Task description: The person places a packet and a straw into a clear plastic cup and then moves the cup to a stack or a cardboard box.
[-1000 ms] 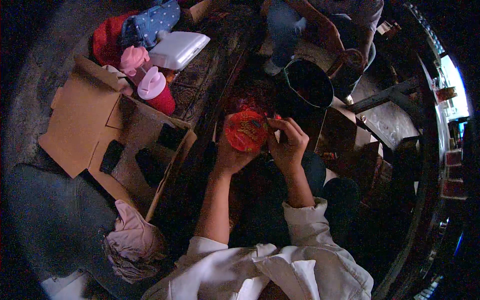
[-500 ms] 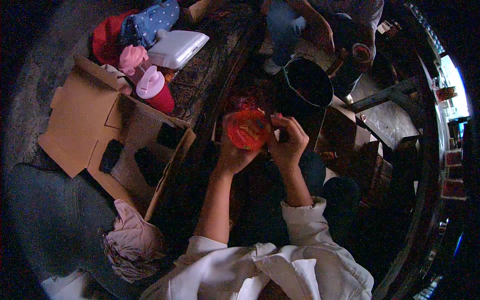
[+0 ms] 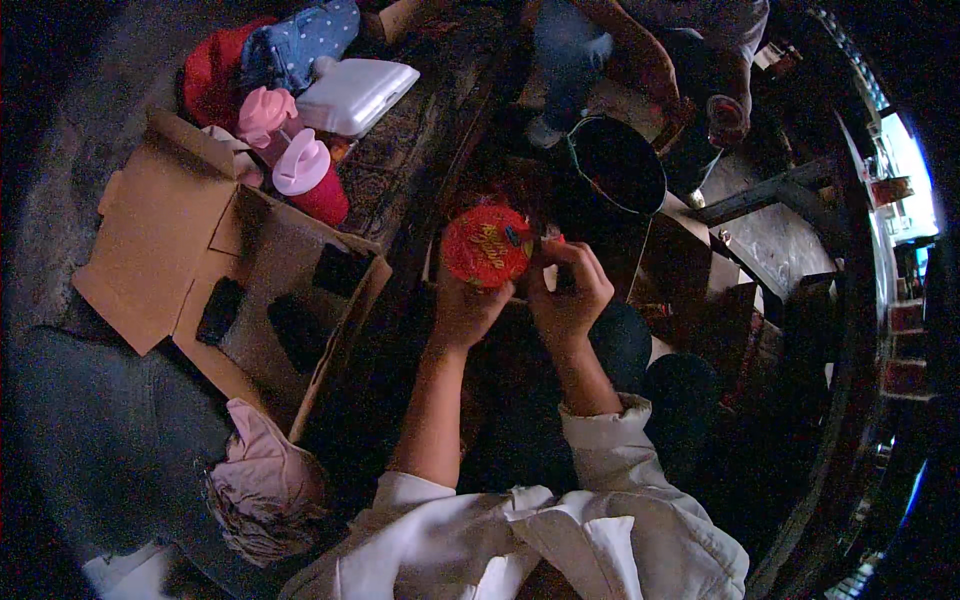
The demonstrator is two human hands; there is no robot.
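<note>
A container with a round red top (image 3: 487,246), marked with yellow lettering and a small blue patch, is held up in front of me. Beneath it my left hand (image 3: 468,308) wraps its side; the container's body is mostly hidden. Close against the right edge of the red top, my right hand (image 3: 572,290) has its thumb and fingers pinched together. A bit of red shows at those fingertips, but what they grip is too dark to make out.
At left lies an open cardboard box (image 3: 150,250) with dark pieces inside. Behind it are pink-lidded bottles (image 3: 310,175) and a white clamshell box (image 3: 358,97). A black bucket (image 3: 617,165) stands ahead. Another person's hand (image 3: 735,115) holds a round container at far right.
The red top has shifted slightly left and turned, so its lettering shows more clearly. My right hand has moved a little left and down. The other person's hands have moved slightly.
</note>
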